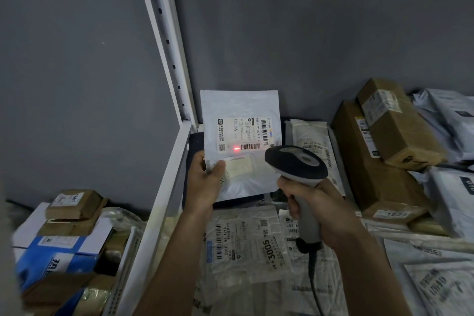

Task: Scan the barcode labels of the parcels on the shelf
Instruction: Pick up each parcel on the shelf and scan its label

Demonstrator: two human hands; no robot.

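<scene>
My left hand (205,182) holds a flat white mailer parcel (241,110) upright by its lower left edge, above the shelf. Its shipping label (242,134) faces me, and a red scanner dot (236,149) glows at the left end of the label's lower barcode. My right hand (318,210) grips the handle of a grey and black barcode scanner (295,161), whose head points at the label from the right. The scanner's cable (314,279) hangs down below my fist.
Several white plastic mailers (246,244) with labels lie flat on the shelf under my arms. Brown cardboard boxes (379,161) and grey bags (454,115) are stacked at the right. A white shelf post (166,41) and rail stand at the left, with boxes (64,238) beyond.
</scene>
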